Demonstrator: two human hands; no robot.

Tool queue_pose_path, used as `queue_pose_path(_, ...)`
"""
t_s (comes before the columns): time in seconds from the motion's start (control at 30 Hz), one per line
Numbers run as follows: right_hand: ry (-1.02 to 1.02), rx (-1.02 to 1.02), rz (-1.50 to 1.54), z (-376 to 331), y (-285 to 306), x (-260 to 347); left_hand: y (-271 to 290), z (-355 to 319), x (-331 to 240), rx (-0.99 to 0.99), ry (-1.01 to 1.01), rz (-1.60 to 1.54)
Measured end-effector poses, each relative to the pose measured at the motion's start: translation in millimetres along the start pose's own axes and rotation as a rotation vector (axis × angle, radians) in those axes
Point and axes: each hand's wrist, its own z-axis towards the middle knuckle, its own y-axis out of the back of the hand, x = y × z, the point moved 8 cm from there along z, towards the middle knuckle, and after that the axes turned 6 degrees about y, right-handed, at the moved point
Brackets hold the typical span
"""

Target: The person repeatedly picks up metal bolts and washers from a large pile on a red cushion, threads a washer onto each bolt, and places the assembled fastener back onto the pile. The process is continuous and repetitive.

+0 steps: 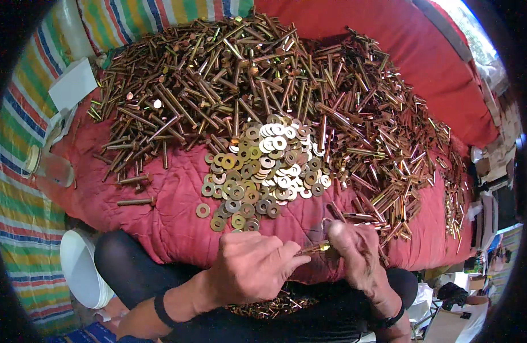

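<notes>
- Red quilted cloth [178, 223] carried a bolt heap [263, 86] and washer pile [263, 171].
- Left hand [252, 268] and right hand [355, 251] pinched one brass bolt [315, 248] at the cloth's near edge.
- Bolt judged light, stiff, slick; best gripped by the shank.

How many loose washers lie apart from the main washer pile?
1: a single washer lies alone on the red quilt, left of the washer pile. Others may hide under bolts.
</notes>
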Motion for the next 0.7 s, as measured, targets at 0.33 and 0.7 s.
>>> queue_pose_path(0.33,0.405,-0.074,-0.32,6,11,37,-7,-3,44,0.124,0.564,-0.491)
queue_pose_path(0.7,0.256,0.122,-0.262,4,2,17,-13,-3,38,0.216,0.573,-0.539)
